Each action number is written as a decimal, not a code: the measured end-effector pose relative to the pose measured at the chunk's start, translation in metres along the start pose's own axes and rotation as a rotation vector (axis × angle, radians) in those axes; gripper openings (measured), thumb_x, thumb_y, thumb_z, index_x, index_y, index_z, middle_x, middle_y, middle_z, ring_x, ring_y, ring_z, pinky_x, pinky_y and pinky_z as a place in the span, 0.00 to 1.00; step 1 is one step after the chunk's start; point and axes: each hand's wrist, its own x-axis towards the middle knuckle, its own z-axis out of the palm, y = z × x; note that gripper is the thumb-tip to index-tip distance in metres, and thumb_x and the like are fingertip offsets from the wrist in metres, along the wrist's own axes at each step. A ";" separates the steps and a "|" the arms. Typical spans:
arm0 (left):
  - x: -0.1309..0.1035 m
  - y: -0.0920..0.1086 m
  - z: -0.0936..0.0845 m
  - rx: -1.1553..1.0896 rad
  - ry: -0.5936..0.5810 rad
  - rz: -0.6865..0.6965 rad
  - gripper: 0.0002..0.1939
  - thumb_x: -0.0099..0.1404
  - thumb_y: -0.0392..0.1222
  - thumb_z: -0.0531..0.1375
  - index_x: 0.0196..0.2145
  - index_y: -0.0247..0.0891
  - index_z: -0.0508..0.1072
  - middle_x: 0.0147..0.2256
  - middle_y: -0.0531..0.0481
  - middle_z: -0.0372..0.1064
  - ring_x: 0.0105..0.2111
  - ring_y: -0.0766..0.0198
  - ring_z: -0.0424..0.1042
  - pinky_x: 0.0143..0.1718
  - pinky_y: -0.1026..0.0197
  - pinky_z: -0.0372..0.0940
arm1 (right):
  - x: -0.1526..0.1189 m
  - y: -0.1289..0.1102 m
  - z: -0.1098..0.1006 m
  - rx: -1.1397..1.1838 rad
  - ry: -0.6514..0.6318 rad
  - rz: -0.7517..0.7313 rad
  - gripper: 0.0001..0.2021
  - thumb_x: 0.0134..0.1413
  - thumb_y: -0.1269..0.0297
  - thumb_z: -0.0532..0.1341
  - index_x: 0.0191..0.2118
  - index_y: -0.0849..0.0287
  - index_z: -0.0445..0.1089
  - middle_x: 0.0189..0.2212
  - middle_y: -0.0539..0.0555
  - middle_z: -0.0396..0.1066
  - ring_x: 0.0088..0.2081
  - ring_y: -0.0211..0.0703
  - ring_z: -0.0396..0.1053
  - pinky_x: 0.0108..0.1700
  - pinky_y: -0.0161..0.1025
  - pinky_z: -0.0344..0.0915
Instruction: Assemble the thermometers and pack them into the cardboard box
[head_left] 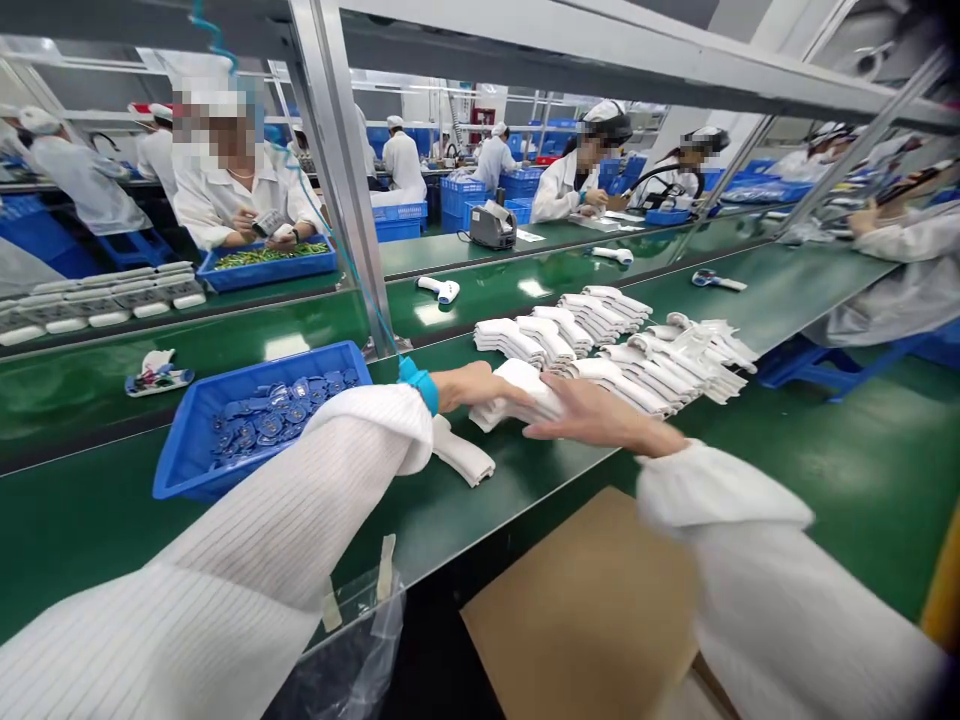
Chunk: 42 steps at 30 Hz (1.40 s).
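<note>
On the green work surface, a small stack of white plastic housing halves (517,382) lies between my two hands. My left hand (480,388), with a blue band at the wrist, reaches over its near left side, fingers around it. From the right, my right hand (589,412) presses on the stack's other end, thumb and fingers on either side. One loose white housing half (463,452) lies just below my left hand. Behind and right of my hands are several rows of stacked white housing halves (660,365). Parts of the held stack are hidden by my fingers.
A blue bin (184,440) of blue parts stands left, beside a metal post (341,170). White handheld devices (440,290) lie on the belt behind. A cardboard box (585,610) and a plastic bag (352,650) are below the table edge. Co-workers sit opposite and right.
</note>
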 end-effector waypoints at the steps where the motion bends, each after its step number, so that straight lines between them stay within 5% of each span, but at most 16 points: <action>1: 0.010 0.000 0.000 0.028 -0.030 -0.012 0.34 0.56 0.67 0.63 0.45 0.33 0.74 0.47 0.41 0.75 0.43 0.53 0.74 0.40 0.58 0.70 | 0.008 -0.004 0.012 -0.067 0.030 0.050 0.26 0.52 0.54 0.68 0.55 0.57 0.67 0.49 0.59 0.74 0.48 0.54 0.73 0.47 0.42 0.67; 3: 0.020 0.001 -0.002 0.116 -0.016 -0.021 0.35 0.58 0.67 0.61 0.47 0.31 0.74 0.49 0.37 0.74 0.46 0.50 0.74 0.44 0.56 0.69 | 0.023 -0.006 0.032 -0.139 0.080 0.156 0.23 0.51 0.58 0.68 0.51 0.62 0.67 0.45 0.63 0.75 0.45 0.58 0.74 0.43 0.43 0.67; 6: 0.007 -0.005 -0.012 0.264 0.161 0.004 0.37 0.61 0.62 0.62 0.56 0.27 0.68 0.58 0.29 0.66 0.58 0.41 0.66 0.56 0.49 0.63 | 0.035 0.002 0.043 -0.227 0.128 0.276 0.23 0.52 0.57 0.68 0.49 0.66 0.66 0.44 0.68 0.74 0.44 0.63 0.74 0.40 0.44 0.65; 9: -0.032 -0.029 -0.032 0.385 0.347 0.052 0.35 0.65 0.54 0.61 0.62 0.29 0.62 0.63 0.31 0.59 0.64 0.41 0.58 0.63 0.46 0.55 | 0.031 0.011 0.037 -0.272 0.140 0.330 0.21 0.55 0.58 0.65 0.49 0.67 0.65 0.41 0.68 0.74 0.44 0.62 0.74 0.39 0.43 0.63; 14: -0.111 -0.086 -0.054 0.624 0.633 0.054 0.26 0.67 0.52 0.60 0.57 0.34 0.68 0.57 0.39 0.68 0.57 0.46 0.67 0.58 0.48 0.62 | 0.022 -0.009 0.042 -0.302 0.107 0.361 0.18 0.56 0.55 0.65 0.44 0.64 0.66 0.38 0.66 0.74 0.41 0.63 0.75 0.34 0.43 0.61; 17: -0.133 -0.096 -0.035 0.741 0.552 0.088 0.20 0.66 0.49 0.63 0.51 0.34 0.71 0.52 0.39 0.71 0.54 0.45 0.68 0.57 0.46 0.62 | 0.026 -0.037 0.055 -0.316 0.104 0.349 0.17 0.57 0.57 0.64 0.46 0.63 0.64 0.39 0.64 0.74 0.42 0.61 0.75 0.34 0.42 0.61; 20: -0.125 -0.089 0.003 0.748 0.378 0.166 0.19 0.67 0.46 0.62 0.51 0.32 0.68 0.52 0.37 0.69 0.51 0.47 0.68 0.53 0.48 0.65 | 0.033 -0.056 0.063 -0.340 0.156 0.325 0.18 0.59 0.60 0.63 0.51 0.62 0.63 0.45 0.63 0.73 0.45 0.59 0.74 0.35 0.42 0.61; 25: -0.110 -0.098 0.052 0.630 0.421 0.054 0.10 0.70 0.33 0.53 0.49 0.30 0.65 0.46 0.35 0.67 0.45 0.49 0.67 0.45 0.50 0.67 | 0.037 -0.052 0.061 -0.374 0.141 0.401 0.18 0.58 0.55 0.63 0.49 0.61 0.66 0.41 0.62 0.74 0.43 0.60 0.74 0.33 0.42 0.59; 32: -0.173 -0.150 0.056 0.493 0.451 0.021 0.16 0.71 0.32 0.51 0.56 0.35 0.63 0.51 0.38 0.67 0.49 0.49 0.67 0.46 0.49 0.69 | 0.027 -0.063 0.064 -0.265 0.090 0.323 0.15 0.54 0.51 0.63 0.38 0.57 0.66 0.33 0.59 0.74 0.35 0.54 0.73 0.30 0.40 0.57; 38: -0.175 -0.157 0.056 0.402 0.451 0.028 0.20 0.71 0.33 0.52 0.59 0.32 0.63 0.56 0.37 0.67 0.53 0.48 0.68 0.52 0.46 0.69 | 0.022 -0.096 0.072 -0.236 0.153 0.464 0.17 0.53 0.49 0.63 0.41 0.57 0.66 0.35 0.59 0.75 0.37 0.57 0.75 0.31 0.41 0.61; 42: -0.185 -0.157 0.072 0.456 0.619 0.120 0.23 0.71 0.35 0.53 0.62 0.31 0.60 0.60 0.34 0.65 0.58 0.46 0.66 0.57 0.44 0.67 | 0.024 -0.111 0.080 -0.259 0.146 0.558 0.20 0.56 0.47 0.60 0.41 0.61 0.67 0.38 0.65 0.75 0.39 0.60 0.76 0.33 0.44 0.64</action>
